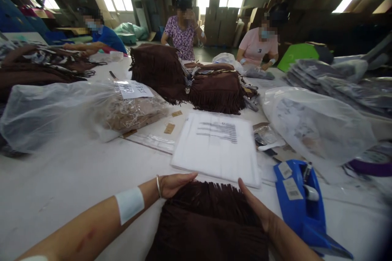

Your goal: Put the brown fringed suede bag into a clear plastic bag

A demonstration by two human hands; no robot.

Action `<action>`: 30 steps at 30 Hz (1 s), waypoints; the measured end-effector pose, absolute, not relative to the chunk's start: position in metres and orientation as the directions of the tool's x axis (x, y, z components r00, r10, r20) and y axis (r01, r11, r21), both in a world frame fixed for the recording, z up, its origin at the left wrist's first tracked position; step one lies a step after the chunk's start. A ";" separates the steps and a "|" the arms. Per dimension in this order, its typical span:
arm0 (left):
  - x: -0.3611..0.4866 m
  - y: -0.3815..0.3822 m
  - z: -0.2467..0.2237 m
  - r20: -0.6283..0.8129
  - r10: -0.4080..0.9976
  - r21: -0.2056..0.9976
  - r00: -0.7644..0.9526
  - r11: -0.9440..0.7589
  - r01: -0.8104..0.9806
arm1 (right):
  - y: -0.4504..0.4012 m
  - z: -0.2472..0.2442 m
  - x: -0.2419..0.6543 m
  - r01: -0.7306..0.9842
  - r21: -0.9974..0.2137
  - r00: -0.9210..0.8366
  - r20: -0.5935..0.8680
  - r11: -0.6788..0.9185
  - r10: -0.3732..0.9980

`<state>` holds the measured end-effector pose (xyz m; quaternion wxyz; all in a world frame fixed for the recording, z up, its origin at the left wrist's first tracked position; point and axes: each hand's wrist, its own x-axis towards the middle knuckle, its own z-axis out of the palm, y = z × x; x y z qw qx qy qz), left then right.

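Tall bright windows stand behind stacked cartons at twelve o'clock, far past a broad white counter (61,179). At six o'clock, close to the camera, lies a dark brown fringed piece (211,228), its fringe pointing away. The left hand (176,184) touches its upper left side and the right hand (255,204) its upper right, so the piece sits between them. Both hands have digits stretched out; how tightly either one grips, I cannot tell.

Just beyond the fringe, at twelve o'clock, a white packet (217,147) with dark printing lies flat. Farther along that line are two brown fringed stacks (157,71), side by side. A blue tape dispenser (298,200) sits at two o'clock from the piece, with a cloudy plastic bag (315,126) beyond it. At ten o'clock, a clear bag (61,110) with tan contents carries a handwritten paper sheet (134,89). Small brown tags (169,128) lie between that bag and the packet. Three people are at the far side, at about ten, twelve and one o'clock.
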<state>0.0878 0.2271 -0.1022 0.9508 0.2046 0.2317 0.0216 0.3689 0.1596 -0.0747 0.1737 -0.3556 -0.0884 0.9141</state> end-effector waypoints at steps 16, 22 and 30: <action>0.065 0.104 0.000 -0.216 0.305 0.837 0.928 -0.431 0.337 | 0.030 -0.021 0.341 0.394 -0.878 -0.804 -0.185 0.273 0.565; 0.064 0.088 0.012 -0.209 0.340 0.826 0.917 -0.441 0.351 | 0.059 0.010 0.337 0.390 -0.905 -0.496 -0.049 0.171 0.867; 0.074 0.120 -0.004 0.051 0.779 0.805 0.624 -0.402 0.436 | 0.083 -0.087 0.294 0.503 -0.557 -0.748 0.103 0.661 0.656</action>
